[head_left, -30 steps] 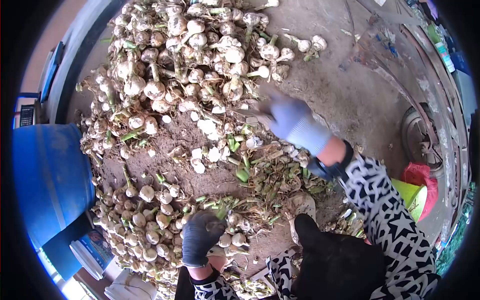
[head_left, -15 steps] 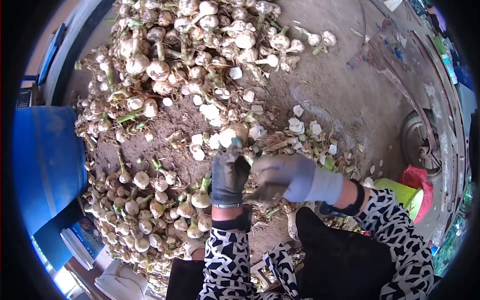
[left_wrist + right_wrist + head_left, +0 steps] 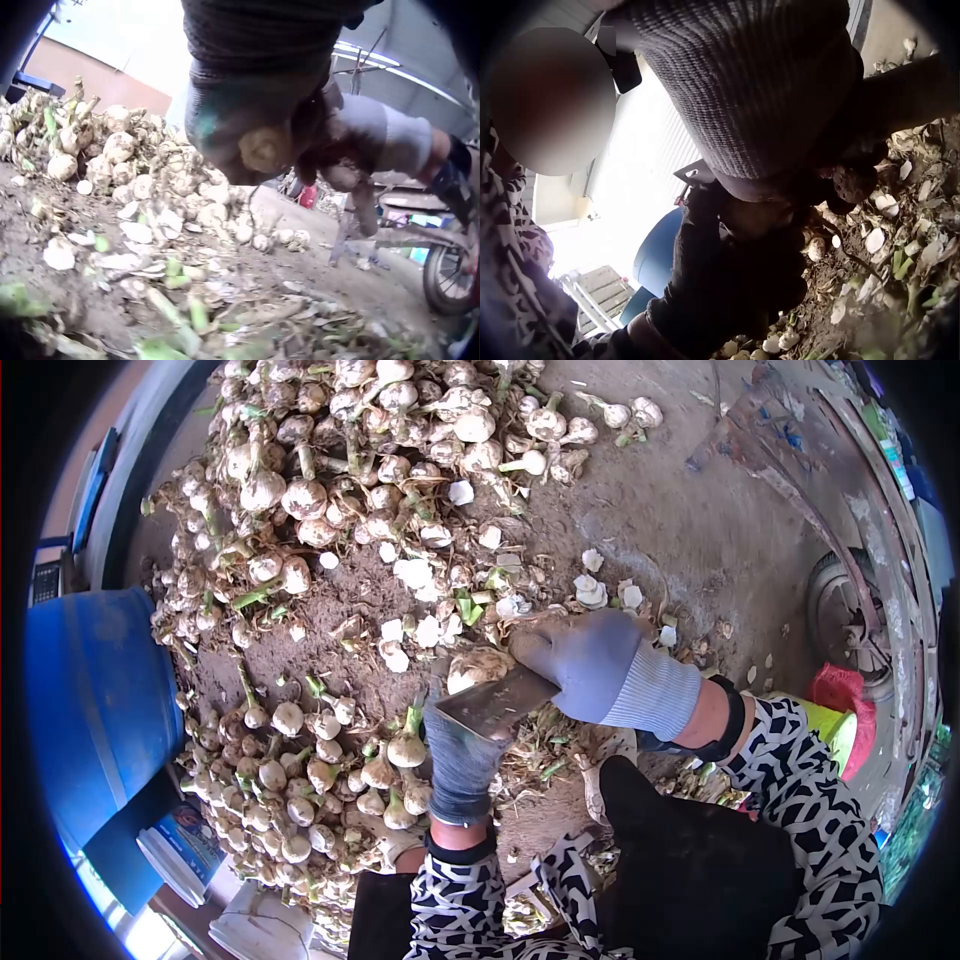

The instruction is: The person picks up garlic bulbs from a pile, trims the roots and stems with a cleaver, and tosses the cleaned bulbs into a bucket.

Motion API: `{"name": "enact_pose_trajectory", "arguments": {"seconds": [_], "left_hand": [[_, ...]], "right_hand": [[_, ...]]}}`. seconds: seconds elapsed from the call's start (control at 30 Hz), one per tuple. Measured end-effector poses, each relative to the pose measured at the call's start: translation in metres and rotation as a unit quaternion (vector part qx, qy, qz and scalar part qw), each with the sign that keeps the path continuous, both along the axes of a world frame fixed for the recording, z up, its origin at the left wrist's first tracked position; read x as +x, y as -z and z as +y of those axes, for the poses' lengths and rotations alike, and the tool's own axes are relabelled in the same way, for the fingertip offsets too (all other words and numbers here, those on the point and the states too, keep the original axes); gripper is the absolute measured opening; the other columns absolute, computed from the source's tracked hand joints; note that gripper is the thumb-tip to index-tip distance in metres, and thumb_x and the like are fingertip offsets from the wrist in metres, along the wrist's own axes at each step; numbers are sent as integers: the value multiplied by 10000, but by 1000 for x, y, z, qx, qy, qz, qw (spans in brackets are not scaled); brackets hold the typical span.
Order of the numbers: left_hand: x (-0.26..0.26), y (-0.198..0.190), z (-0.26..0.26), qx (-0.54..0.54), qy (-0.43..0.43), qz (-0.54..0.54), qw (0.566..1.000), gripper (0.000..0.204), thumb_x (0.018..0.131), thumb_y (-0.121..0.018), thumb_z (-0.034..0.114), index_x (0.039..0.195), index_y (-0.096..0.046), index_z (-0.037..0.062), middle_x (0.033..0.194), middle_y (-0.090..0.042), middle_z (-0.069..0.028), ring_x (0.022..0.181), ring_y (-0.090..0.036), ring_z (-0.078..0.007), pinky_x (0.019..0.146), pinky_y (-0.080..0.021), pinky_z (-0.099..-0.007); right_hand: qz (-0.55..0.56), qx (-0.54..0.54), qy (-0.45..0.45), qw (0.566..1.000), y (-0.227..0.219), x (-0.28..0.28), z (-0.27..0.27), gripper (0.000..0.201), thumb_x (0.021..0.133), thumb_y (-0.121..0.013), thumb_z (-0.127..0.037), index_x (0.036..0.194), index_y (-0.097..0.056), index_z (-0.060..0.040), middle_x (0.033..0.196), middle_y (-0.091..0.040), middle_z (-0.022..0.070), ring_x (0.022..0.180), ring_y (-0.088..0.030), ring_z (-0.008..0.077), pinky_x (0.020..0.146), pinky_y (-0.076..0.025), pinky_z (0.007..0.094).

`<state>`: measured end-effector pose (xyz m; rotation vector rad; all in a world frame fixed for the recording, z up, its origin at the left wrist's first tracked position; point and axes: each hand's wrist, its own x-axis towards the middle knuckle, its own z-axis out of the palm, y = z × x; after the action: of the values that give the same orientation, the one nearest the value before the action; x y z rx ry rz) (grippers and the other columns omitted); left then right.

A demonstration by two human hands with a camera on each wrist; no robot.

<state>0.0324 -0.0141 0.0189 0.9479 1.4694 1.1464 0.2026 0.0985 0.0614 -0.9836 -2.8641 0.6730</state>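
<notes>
- The garlic bulb (image 3: 478, 669) was held over the litter of cuttings in front of the person, its pale end showing past the left hand's glove in the left wrist view.
- The left hand (image 3: 463, 762), in a dark glove, gripped the bulb with its fingers curled round it, presumably to steady it against the blade.
- The knife blade (image 3: 498, 702) lay across, between the bulb and the left hand; whether it touched the bulb could not be told.
- The right hand (image 3: 607, 668), in a pale-cuffed glove, had its fingers closed on the knife's hidden handle, likely for control close to the other hand.
- Green and dry stalks (image 3: 545, 745) and white cuttings (image 3: 415, 575) lay below and beyond, probably because scraps fell there.
- A large heap of bulbs (image 3: 370, 465) stood ahead, and a second pile (image 3: 290, 785) sat at the left, both seemingly kept within reach.
- A blue barrel (image 3: 105, 695) stood farther left.
</notes>
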Motion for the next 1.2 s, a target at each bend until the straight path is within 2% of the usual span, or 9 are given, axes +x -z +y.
{"name": "enact_pose_trajectory", "arguments": {"seconds": [0.23,0.3,0.37,0.43,0.7,0.83,1.0,1.13,1.2], "left_hand": [[36,-36,-17,90,56,-58,993,577,954,-522,415,1346,-404,8,1019,-631,-127,877,-631,-221,785,-545,-292],[34,-29,-8,7,-14,-205,979,727,887,-579,539,1352,-391,12,1086,-613,-143,910,-621,-233,819,-534,-304],[30,-17,6,-2,-31,-221,975,811,844,-614,605,1355,-385,19,1126,-600,-156,937,-614,-246,835,-529,-313],[20,-14,12,39,68,31,996,812,753,-775,434,1353,-403,33,1171,-577,-147,983,-612,-250,833,-533,-315],[31,-4,-3,2,-94,-193,977,554,758,-809,406,1103,-578,40,1071,-610,-73,961,-594,-137,809,-513,-274],[25,-29,-1,55,8,-310,949,411,829,-759,278,1122,-593,43,1012,-633,-72,875,-620,-148,761,-524,-271],[-52,-31,-38,-73,63,108,990,231,809,-724,150,1003,-655,44,904,-665,-85,802,-638,-171,708,-518,-286],[-81,-22,-57,-92,142,554,815,161,818,-717,158,904,-682,27,859,-670,-105,812,-636,-160,725,-506,-288],[-69,-12,-41,-142,37,379,914,165,840,-696,158,931,-680,20,878,-678,-101,820,-632,-155,732,-500,-281]], "right_hand": [[-191,-190,205,941,92,41,19,158,838,-579,-120,975,-640,-68,795,-670,170,699,-664,324,662,-528,427],[25,-265,290,919,73,48,4,245,900,-591,-278,959,-659,-50,788,-689,136,669,-670,291,669,-550,421],[210,-644,337,653,60,43,-12,266,914,-586,-297,1007,-670,-62,808,-692,121,683,-675,253,696,-548,376],[213,-401,268,850,56,36,-27,225,884,-605,-201,1062,-687,-89,877,-705,110,753,-672,196,713,-532,326],[308,-229,193,903,22,26,-14,150,848,-618,-102,988,-666,-77,813,-665,160,731,-667,268,691,-520,316],[-164,-242,98,951,60,37,6,253,951,-474,-286,1010,-644,-107,891,-678,144,771,-672,302,753,-537,423],[-69,-185,231,953,75,26,71,307,951,-490,-423,982,-616,-145,872,-624,87,778,-638,280,750,-525,433],[-159,-109,273,943,108,-45,140,295,961,-495,-340,1103,-668,-148,1132,-623,57,895,-644,253,804,-520,423],[-232,-80,249,937,113,-67,148,286,949,-518,-319,1116,-659,-134,1064,-647,74,848,-647,251,765,-527,421]]}}
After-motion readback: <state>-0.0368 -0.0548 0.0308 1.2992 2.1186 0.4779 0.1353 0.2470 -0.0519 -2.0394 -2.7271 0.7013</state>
